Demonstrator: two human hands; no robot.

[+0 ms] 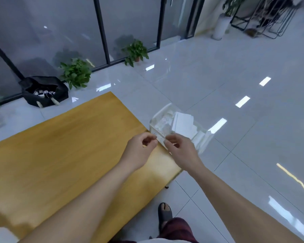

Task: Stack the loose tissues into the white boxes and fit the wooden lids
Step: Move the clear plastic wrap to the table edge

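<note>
A clear plastic bin stands on the floor just past the table's right edge. Inside it lies a stack of white tissues. Over the bin's near corner my left hand and my right hand are close together, fingers curled. Each pinches one end of a thin pale tissue stretched between them; the sheet is blurred and hard to tell apart from the bin's rim. No white box or wooden lid is in view.
The yellow wooden table fills the left and centre. A black bag and potted plants sit on the tiled floor by a glass wall. My sandalled foot stands beside the table's near corner.
</note>
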